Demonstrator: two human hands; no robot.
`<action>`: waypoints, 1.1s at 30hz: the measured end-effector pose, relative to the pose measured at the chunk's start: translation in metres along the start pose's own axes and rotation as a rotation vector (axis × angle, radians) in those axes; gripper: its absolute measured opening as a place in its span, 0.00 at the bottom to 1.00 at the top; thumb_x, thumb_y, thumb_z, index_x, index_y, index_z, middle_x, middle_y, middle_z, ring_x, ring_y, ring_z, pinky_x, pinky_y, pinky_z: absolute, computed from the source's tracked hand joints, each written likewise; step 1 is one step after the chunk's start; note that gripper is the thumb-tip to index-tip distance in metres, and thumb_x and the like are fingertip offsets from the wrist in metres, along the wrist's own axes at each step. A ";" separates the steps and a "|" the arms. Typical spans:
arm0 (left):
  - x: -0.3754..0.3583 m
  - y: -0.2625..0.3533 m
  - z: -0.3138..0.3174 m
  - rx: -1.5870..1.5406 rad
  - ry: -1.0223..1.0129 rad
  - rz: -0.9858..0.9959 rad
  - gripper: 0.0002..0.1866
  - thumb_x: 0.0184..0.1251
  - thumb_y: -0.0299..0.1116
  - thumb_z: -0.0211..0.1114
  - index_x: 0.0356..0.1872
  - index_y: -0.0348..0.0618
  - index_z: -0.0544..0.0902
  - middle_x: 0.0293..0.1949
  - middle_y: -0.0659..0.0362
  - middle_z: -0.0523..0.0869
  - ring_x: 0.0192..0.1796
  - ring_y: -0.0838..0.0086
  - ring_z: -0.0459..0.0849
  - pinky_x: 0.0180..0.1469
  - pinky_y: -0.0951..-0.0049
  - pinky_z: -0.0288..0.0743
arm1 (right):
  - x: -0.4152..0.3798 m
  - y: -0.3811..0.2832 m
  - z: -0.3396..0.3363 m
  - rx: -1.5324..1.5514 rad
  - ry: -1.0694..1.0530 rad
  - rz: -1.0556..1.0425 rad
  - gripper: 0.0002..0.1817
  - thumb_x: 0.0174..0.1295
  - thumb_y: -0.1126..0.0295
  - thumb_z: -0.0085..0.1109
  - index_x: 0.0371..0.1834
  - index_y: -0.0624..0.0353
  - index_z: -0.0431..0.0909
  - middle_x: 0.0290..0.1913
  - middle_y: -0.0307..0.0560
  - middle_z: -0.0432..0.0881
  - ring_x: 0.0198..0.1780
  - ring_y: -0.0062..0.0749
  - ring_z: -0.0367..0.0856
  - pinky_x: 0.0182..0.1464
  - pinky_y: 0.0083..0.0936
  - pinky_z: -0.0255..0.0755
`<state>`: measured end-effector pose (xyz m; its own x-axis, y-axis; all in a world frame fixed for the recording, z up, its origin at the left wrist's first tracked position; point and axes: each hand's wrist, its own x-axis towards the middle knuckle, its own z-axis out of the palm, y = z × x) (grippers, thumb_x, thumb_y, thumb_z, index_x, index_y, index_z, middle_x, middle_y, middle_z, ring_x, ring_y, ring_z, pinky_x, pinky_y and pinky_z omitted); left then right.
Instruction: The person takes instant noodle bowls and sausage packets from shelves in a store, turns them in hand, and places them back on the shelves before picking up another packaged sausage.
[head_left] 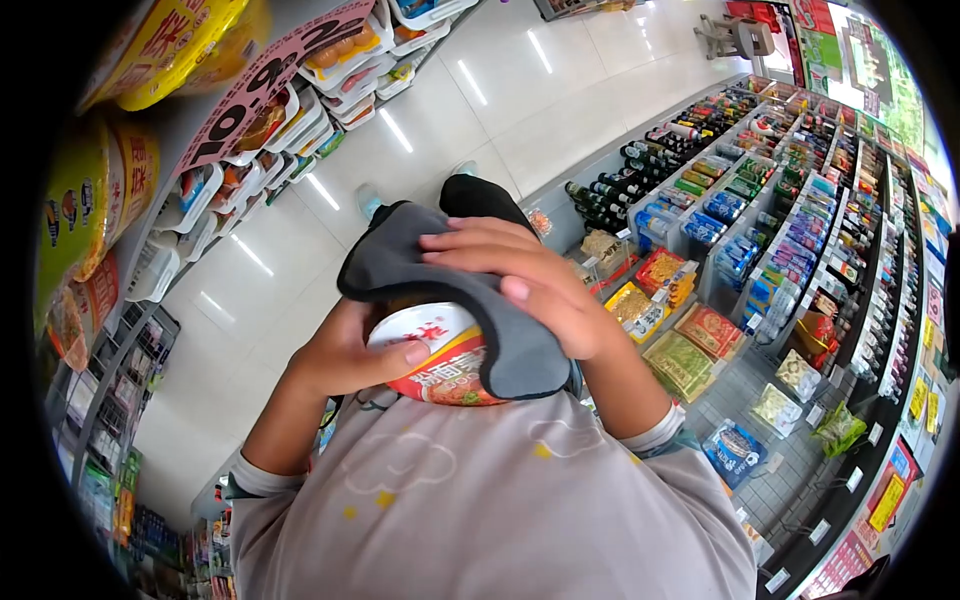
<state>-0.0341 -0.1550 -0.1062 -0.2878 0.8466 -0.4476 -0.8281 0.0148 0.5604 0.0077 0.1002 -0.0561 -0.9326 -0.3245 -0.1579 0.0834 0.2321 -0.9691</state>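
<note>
Close to my chest I have an instant noodle bowl (440,375), white-topped with red and orange printing, tilted so its lid faces partly up. My left hand (352,352) grips its left side, the thumb lying across the near side. A dark grey cloth (395,245) with black edging drapes over the far and right sides of the bowl. On top of that cloth, my right hand (510,270) presses with bent fingers and holds it against the bowl. The bowl's far side and some right fingertips are hidden.
On the left, a shelf bears large yellow noodle packs (190,45) and stacked trays of packaged food (345,50). To the right stand tiered shelves with cans (760,250), dark bottles (620,185) and flat food packets (690,350). A pale tiled floor (450,115) runs between.
</note>
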 end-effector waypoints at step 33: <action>-0.020 0.026 0.008 0.567 -0.239 -0.184 0.30 0.58 0.27 0.77 0.62 0.37 0.78 0.56 0.56 0.84 0.57 0.75 0.83 0.59 0.70 0.78 | -0.038 -0.016 0.056 -0.051 0.034 -0.117 0.22 0.75 0.66 0.41 0.64 0.61 0.80 0.72 0.54 0.73 0.77 0.57 0.61 0.77 0.46 0.51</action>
<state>-0.0462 -0.1669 -0.0767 0.0046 0.8977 -0.4405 -0.4516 0.3949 0.8001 0.0612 0.0572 -0.0455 -0.9464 -0.3209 -0.0367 -0.0441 0.2408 -0.9696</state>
